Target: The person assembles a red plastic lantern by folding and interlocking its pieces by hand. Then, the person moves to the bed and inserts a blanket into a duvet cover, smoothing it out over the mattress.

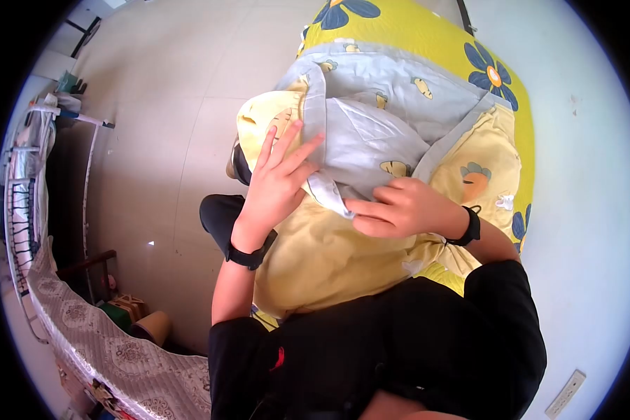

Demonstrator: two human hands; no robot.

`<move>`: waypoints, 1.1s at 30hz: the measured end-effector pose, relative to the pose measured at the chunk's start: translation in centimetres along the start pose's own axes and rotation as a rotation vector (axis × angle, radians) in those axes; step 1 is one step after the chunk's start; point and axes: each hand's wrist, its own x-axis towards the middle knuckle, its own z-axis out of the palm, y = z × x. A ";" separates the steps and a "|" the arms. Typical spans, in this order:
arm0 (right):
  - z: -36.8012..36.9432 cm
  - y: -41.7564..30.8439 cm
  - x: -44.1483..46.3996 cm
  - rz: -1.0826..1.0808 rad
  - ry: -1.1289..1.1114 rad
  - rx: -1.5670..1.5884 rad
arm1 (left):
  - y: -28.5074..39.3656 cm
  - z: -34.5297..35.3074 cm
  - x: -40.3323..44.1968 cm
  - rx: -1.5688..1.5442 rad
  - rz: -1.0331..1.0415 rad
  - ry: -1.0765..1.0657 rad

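Observation:
A fabric cover [315, 259], yellow with a grey side and printed with carrots, lies bunched in front of my body. Its grey hems frame a wide opening, and grey cloth [367, 133] shows within. My left hand [278, 183] lies over the left hem with its fingers spread; its thumb is mostly hidden. At the near corner of the opening, my right hand [402, 206] has curled fingers pinching the hem. The far part of the cover spreads flat, and a yellow portion [479, 161] is folded out at the right.
Beneath the cover is a lime-green bed surface [413, 24] with blue flowers, beside a pale wall [574, 140]. Tiled floor [154, 161] runs along the left. A patterned quilted cover [119, 350] lies at lower left, near a metal frame [87, 189]. A power strip [565, 394] is at lower right.

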 end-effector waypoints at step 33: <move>4.1 -0.4 -2.7 0.920 0.049 0.446 | -5.6 7.5 -12.7 -0.960 -1.233 -0.206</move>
